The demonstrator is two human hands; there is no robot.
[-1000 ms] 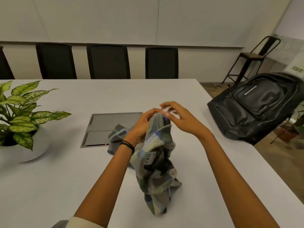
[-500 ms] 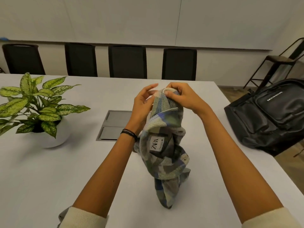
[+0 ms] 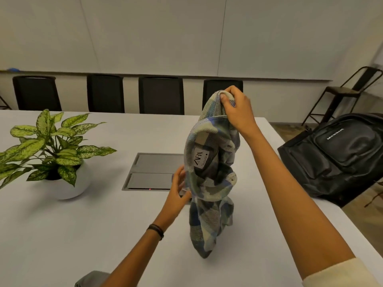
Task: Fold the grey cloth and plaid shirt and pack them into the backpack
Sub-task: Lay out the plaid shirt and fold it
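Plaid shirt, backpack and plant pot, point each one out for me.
plaid shirt [image 3: 209,216]: head view, on the hanging lower fabric.
backpack [image 3: 342,154]: head view, on its front pocket.
plant pot [image 3: 68,187]: head view, on its white front wall.

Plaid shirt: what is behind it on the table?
Behind the plaid shirt lies a grey panel set into the table; the shirt covers its right end. Whatever else lies on the table directly behind the shirt is hidden.
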